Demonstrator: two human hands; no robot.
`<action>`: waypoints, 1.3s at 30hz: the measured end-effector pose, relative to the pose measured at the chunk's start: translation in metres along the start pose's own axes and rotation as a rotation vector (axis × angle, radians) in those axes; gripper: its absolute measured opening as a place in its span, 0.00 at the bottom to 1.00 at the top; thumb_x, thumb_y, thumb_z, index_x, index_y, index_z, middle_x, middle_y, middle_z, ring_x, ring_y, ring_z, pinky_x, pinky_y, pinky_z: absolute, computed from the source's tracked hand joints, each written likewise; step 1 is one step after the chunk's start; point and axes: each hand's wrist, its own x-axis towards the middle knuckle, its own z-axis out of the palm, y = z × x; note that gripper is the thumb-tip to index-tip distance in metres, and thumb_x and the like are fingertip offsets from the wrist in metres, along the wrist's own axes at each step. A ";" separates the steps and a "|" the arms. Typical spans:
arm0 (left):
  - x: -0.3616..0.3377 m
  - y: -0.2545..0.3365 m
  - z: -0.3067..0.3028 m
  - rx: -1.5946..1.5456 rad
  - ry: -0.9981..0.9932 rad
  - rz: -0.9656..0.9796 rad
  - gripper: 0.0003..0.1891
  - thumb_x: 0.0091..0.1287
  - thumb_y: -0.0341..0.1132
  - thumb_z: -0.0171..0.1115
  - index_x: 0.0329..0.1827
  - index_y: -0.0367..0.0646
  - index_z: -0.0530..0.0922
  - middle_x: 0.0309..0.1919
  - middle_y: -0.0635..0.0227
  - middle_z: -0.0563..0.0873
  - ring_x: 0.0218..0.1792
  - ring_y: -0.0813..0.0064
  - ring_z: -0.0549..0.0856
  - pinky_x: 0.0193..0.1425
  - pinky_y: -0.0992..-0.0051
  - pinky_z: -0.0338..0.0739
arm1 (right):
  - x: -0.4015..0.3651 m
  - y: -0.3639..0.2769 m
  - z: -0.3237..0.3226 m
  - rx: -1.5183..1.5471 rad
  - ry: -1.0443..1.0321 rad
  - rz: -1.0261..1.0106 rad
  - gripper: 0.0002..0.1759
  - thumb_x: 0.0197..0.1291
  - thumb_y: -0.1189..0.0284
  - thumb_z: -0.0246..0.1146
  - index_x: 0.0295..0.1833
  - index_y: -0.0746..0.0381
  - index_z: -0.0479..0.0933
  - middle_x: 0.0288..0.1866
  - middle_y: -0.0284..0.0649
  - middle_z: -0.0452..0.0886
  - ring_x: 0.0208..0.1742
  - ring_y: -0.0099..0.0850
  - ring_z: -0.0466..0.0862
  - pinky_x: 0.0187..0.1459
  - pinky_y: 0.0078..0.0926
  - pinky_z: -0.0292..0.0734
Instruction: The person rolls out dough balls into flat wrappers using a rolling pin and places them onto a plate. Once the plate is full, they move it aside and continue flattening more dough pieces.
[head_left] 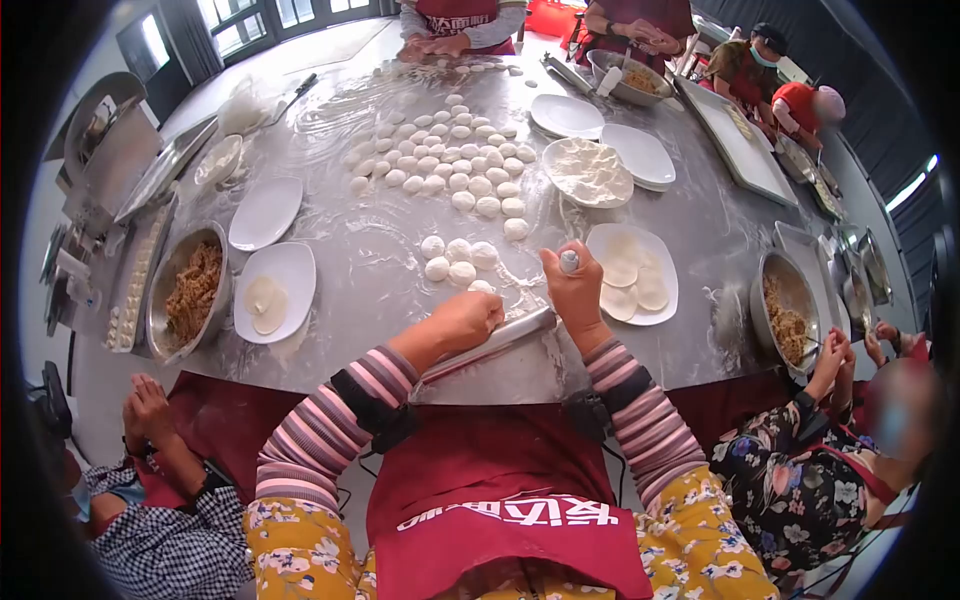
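My right hand point(574, 290) is closed in a fist around a rod; only its pale round end point(569, 261) shows above the fingers. To its left, my left hand point(462, 322) has curled fingers turned down, hiding whatever is in them. Just beyond those fingers lies a small group of white dough balls point(461, 250). A shiny metal bar point(500, 338) lies at the table's near edge, passing below my left hand and ending close to my right wrist. Right of my right hand, a white plate point(606, 238) carries several flat round dough wrappers point(650, 287).
Many dough pieces point(440, 160) spread over the floured metal table point(330, 260). A flour bowl point(588, 172) stands beyond my right hand. Filling bowls stand left point(218, 335) and right point(760, 320). Co-workers stand around the table; one person's hands point(830, 360) are near the right bowl.
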 end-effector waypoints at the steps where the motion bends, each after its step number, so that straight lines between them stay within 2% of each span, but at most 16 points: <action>1: -0.003 0.003 -0.003 0.005 -0.002 0.000 0.07 0.57 0.32 0.63 0.34 0.39 0.78 0.29 0.56 0.83 0.32 0.60 0.82 0.37 0.65 0.75 | -0.002 0.002 0.000 0.042 -0.010 0.034 0.13 0.49 0.74 0.70 0.29 0.65 0.69 0.22 0.51 0.73 0.23 0.51 0.74 0.25 0.37 0.67; 3: -0.013 0.012 -0.008 0.068 -0.058 0.027 0.06 0.57 0.30 0.62 0.35 0.39 0.78 0.30 0.56 0.83 0.32 0.59 0.83 0.37 0.65 0.75 | -0.021 0.003 -0.028 -0.254 -0.012 -0.260 0.13 0.49 0.75 0.69 0.29 0.65 0.69 0.22 0.50 0.73 0.22 0.48 0.74 0.25 0.36 0.68; 5: -0.020 0.011 -0.006 0.041 0.010 0.035 0.05 0.56 0.30 0.62 0.33 0.38 0.78 0.29 0.56 0.83 0.32 0.60 0.83 0.37 0.66 0.75 | -0.059 -0.005 -0.054 -0.077 -0.006 -0.009 0.13 0.49 0.76 0.69 0.29 0.65 0.69 0.20 0.47 0.72 0.20 0.44 0.73 0.24 0.35 0.67; 8: -0.026 0.012 -0.004 -0.269 -0.114 -0.076 0.05 0.58 0.30 0.61 0.31 0.37 0.76 0.28 0.55 0.82 0.31 0.61 0.82 0.36 0.66 0.75 | -0.068 -0.007 -0.057 0.035 0.013 0.091 0.13 0.49 0.77 0.69 0.29 0.65 0.69 0.20 0.46 0.73 0.20 0.44 0.72 0.24 0.35 0.67; 10: -0.019 0.013 -0.001 -0.135 -0.073 -0.052 0.05 0.58 0.30 0.60 0.31 0.37 0.76 0.28 0.54 0.82 0.31 0.59 0.82 0.36 0.65 0.74 | -0.032 -0.005 -0.035 -0.209 0.061 -0.267 0.13 0.49 0.76 0.70 0.30 0.64 0.69 0.20 0.46 0.73 0.20 0.44 0.73 0.24 0.35 0.67; 11: -0.013 0.014 -0.001 -0.004 -0.002 -0.021 0.05 0.59 0.31 0.59 0.32 0.37 0.76 0.28 0.53 0.81 0.31 0.58 0.82 0.36 0.64 0.74 | -0.015 -0.007 -0.022 -0.095 0.039 -0.133 0.13 0.49 0.76 0.69 0.30 0.64 0.69 0.20 0.48 0.73 0.21 0.46 0.74 0.25 0.36 0.68; 13: -0.008 0.015 0.000 0.068 0.034 -0.010 0.06 0.60 0.32 0.59 0.31 0.37 0.77 0.29 0.52 0.82 0.32 0.54 0.81 0.36 0.63 0.73 | -0.005 -0.003 -0.008 -0.061 0.079 -0.163 0.13 0.50 0.75 0.69 0.30 0.64 0.69 0.21 0.49 0.72 0.22 0.48 0.74 0.25 0.37 0.68; 18: -0.014 0.011 -0.005 0.062 -0.010 0.083 0.06 0.60 0.32 0.60 0.33 0.37 0.77 0.30 0.51 0.82 0.34 0.53 0.81 0.37 0.63 0.73 | -0.045 -0.010 -0.045 -0.079 0.009 0.000 0.12 0.50 0.77 0.68 0.28 0.65 0.69 0.21 0.47 0.72 0.22 0.45 0.73 0.26 0.35 0.69; 21: -0.023 0.007 -0.005 -0.139 -0.049 -0.021 0.06 0.60 0.32 0.60 0.33 0.37 0.78 0.30 0.51 0.82 0.35 0.53 0.81 0.37 0.63 0.73 | -0.075 -0.010 -0.063 0.079 -0.013 0.198 0.12 0.50 0.77 0.68 0.28 0.66 0.69 0.20 0.47 0.72 0.21 0.44 0.73 0.25 0.34 0.68; 25: -0.012 0.017 -0.005 -0.024 -0.075 -0.013 0.06 0.60 0.32 0.60 0.33 0.37 0.78 0.30 0.51 0.82 0.34 0.53 0.81 0.37 0.63 0.74 | -0.012 0.001 -0.012 -0.056 0.069 -0.113 0.13 0.51 0.75 0.69 0.28 0.65 0.69 0.20 0.49 0.72 0.20 0.44 0.69 0.24 0.34 0.66; 27: -0.002 0.015 0.000 0.025 0.063 -0.022 0.08 0.60 0.33 0.60 0.35 0.37 0.79 0.31 0.50 0.82 0.35 0.52 0.81 0.38 0.62 0.74 | 0.003 -0.007 0.001 -0.040 -0.005 0.011 0.12 0.50 0.75 0.69 0.28 0.65 0.69 0.19 0.49 0.70 0.20 0.44 0.69 0.24 0.35 0.67; 32: -0.008 0.005 0.002 0.030 0.000 0.069 0.08 0.55 0.32 0.60 0.35 0.37 0.79 0.31 0.49 0.82 0.33 0.52 0.81 0.35 0.61 0.73 | -0.050 -0.007 -0.044 -0.040 0.034 0.085 0.12 0.49 0.77 0.68 0.27 0.64 0.69 0.19 0.45 0.73 0.19 0.38 0.71 0.25 0.33 0.69; 33: -0.011 0.006 -0.001 0.023 0.006 0.065 0.08 0.55 0.32 0.60 0.35 0.37 0.79 0.31 0.49 0.82 0.33 0.52 0.81 0.35 0.61 0.73 | -0.064 -0.017 -0.056 0.037 0.015 0.233 0.12 0.50 0.77 0.68 0.26 0.64 0.69 0.19 0.43 0.73 0.20 0.37 0.72 0.26 0.32 0.70; 36: -0.019 0.007 -0.002 -0.108 -0.065 -0.025 0.08 0.56 0.32 0.60 0.34 0.36 0.78 0.30 0.48 0.82 0.33 0.51 0.81 0.36 0.61 0.73 | -0.068 -0.004 -0.053 0.062 0.014 0.240 0.12 0.50 0.76 0.68 0.27 0.64 0.69 0.19 0.45 0.73 0.20 0.40 0.73 0.25 0.33 0.69; 38: -0.012 0.009 0.001 -0.095 -0.047 0.005 0.08 0.57 0.33 0.61 0.34 0.36 0.78 0.30 0.48 0.81 0.33 0.51 0.81 0.37 0.61 0.73 | -0.027 0.009 -0.026 -0.175 0.045 -0.243 0.12 0.51 0.78 0.67 0.28 0.64 0.67 0.17 0.39 0.70 0.17 0.30 0.71 0.20 0.28 0.66; 39: -0.007 0.012 0.001 -0.086 -0.051 0.010 0.08 0.57 0.33 0.61 0.34 0.36 0.78 0.30 0.48 0.81 0.33 0.51 0.81 0.37 0.61 0.73 | -0.013 0.000 -0.012 -0.102 0.085 -0.163 0.13 0.50 0.75 0.69 0.30 0.64 0.69 0.20 0.48 0.72 0.19 0.46 0.71 0.24 0.36 0.66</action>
